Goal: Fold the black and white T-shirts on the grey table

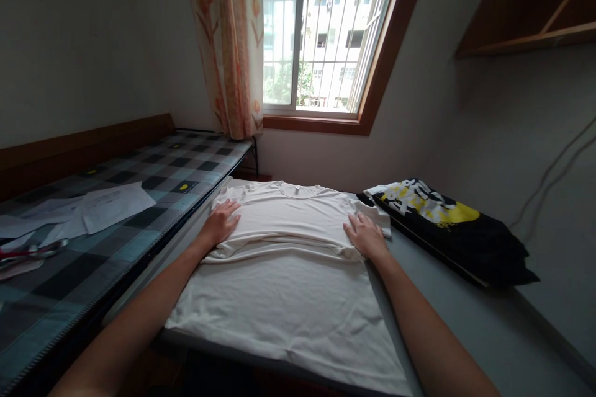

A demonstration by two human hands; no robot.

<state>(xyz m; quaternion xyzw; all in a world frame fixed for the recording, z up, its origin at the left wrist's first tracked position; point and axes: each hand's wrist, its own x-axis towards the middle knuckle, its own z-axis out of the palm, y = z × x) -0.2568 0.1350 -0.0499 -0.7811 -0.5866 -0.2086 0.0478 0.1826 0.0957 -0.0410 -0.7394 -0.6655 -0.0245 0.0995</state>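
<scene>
Both hands, left [222,221] and right [365,234], press flat with fingers slightly spread, one on each side of the white T-shirt [293,273]. I observe it laid out on the desk [437,298], collar toward the window [326,37]; folded black clothes [456,229] sit right of it.

Daylight only, from the window [326,43]; panes blown out, building outside washed pale. Room dim; walls grey, corners near black. Shirt [288,260] softly lit, faint fold shadows. Dark under the desk [447,285]. Wide-angle stretch toward edges. Slight softness overall.
</scene>
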